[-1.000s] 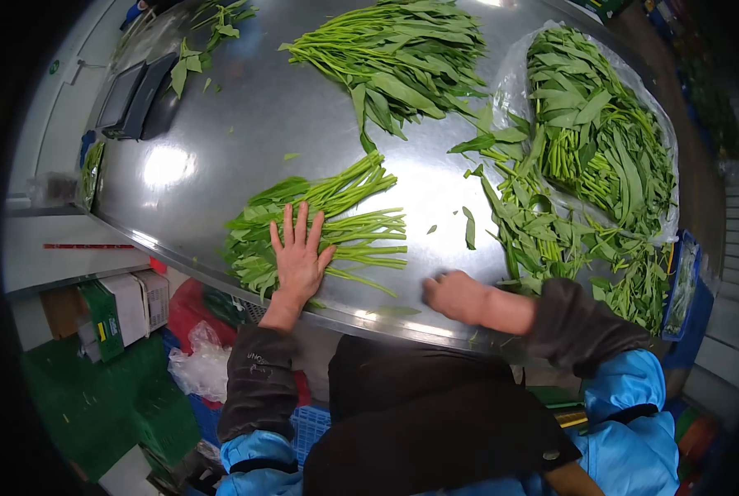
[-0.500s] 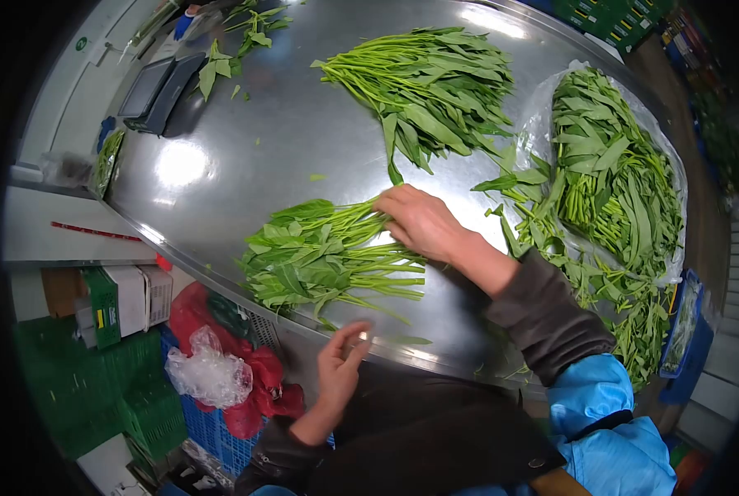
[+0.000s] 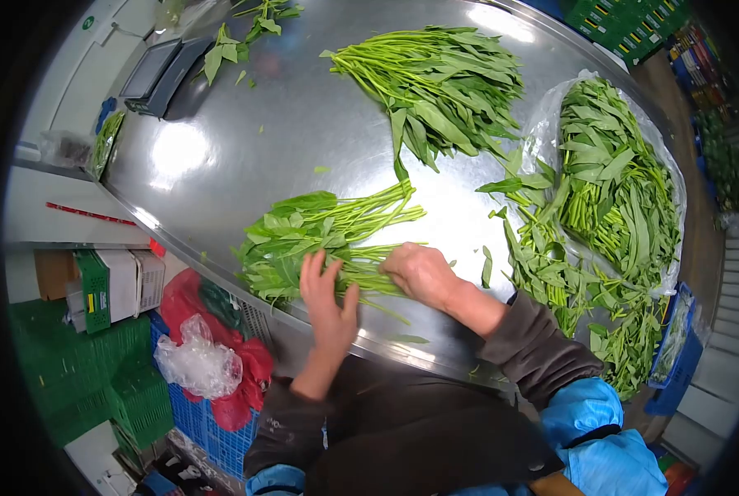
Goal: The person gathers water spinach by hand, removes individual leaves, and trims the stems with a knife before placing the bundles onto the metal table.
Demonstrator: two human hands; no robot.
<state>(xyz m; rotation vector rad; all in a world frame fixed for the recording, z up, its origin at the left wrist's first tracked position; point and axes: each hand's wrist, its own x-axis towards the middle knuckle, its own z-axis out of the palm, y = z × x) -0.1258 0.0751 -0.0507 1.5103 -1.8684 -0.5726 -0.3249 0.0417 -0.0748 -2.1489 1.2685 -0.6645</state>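
A loose bunch of water spinach lies near the front edge of the steel table, leaves to the left and stems to the right. Over its front leaves, my left hand touches down with fingers apart. At the stem side, my right hand has its fingers curled round some of the front stems. Behind this bunch, a larger bundle of water spinach lies with its stems to the left. To the right, a clear plastic bag holds a big heap of the same greens, some spilling toward the front.
A dark scale-like device stands at the table's left end, near loose sprigs. Below the left edge are a blue crate, red bags and green crates. Another blue crate is at the right.
My right hand has moved forward toward my body, from the back stems to the front ones. My left hand has risen from the table edge onto the leaves.
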